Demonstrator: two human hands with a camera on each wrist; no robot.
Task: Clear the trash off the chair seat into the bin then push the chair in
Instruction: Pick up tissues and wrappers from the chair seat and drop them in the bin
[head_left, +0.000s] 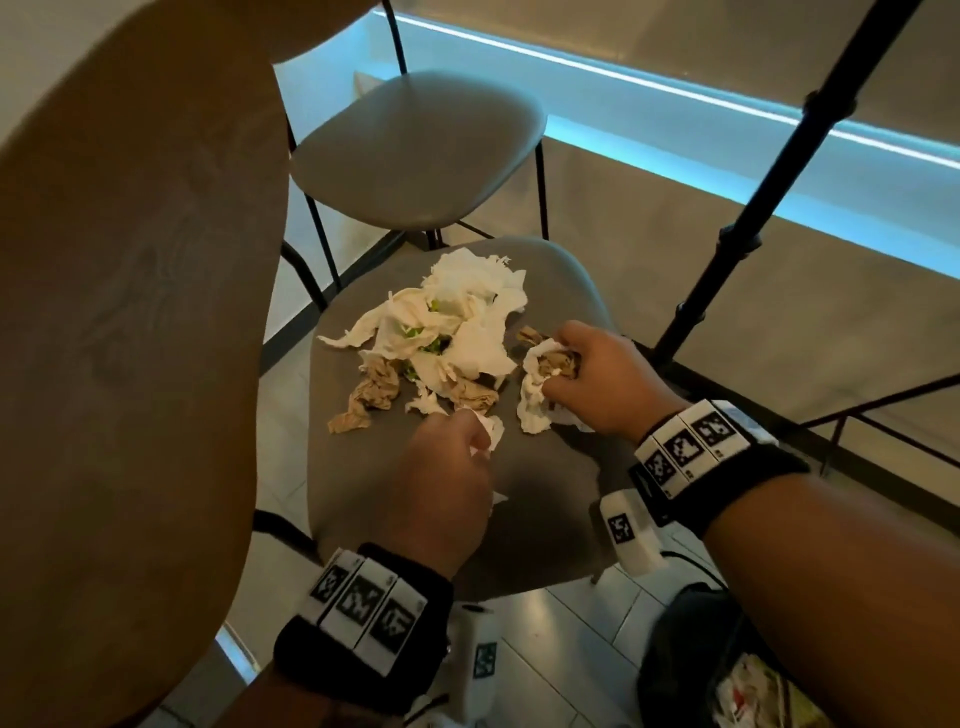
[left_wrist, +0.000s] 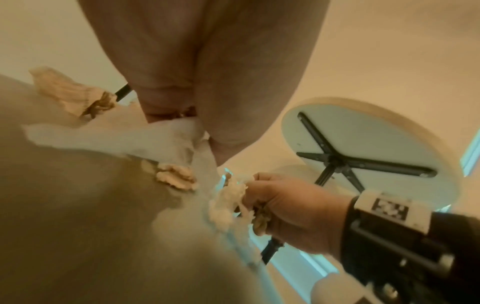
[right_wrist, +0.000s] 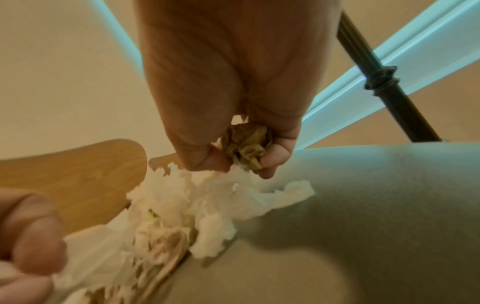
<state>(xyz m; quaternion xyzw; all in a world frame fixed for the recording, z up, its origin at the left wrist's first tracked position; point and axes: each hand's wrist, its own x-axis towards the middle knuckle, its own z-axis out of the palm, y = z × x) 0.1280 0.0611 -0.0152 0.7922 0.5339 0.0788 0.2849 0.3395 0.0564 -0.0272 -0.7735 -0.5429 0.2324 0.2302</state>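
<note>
A heap of crumpled white and brown paper napkins (head_left: 447, 332) with green scraps lies on the grey chair seat (head_left: 540, 519). My right hand (head_left: 587, 374) grips a wad of brown and white napkin (head_left: 545, 374) at the heap's right side; the right wrist view shows my fingers (right_wrist: 275, 156) curled round the brown wad (right_wrist: 246, 148). My left hand (head_left: 447, 478) pinches a white napkin piece (head_left: 491, 431) at the heap's near edge, seen also in the left wrist view (left_wrist: 182, 131). The black bin (head_left: 727, 665), lined and holding trash, stands on the floor at lower right.
A wooden table top (head_left: 130, 312) overhangs the left. A second grey chair (head_left: 415, 156) stands beyond. A black tripod pole (head_left: 769, 182) slants at right, its legs near the chair. Tiled floor (head_left: 566, 644) lies under the seat.
</note>
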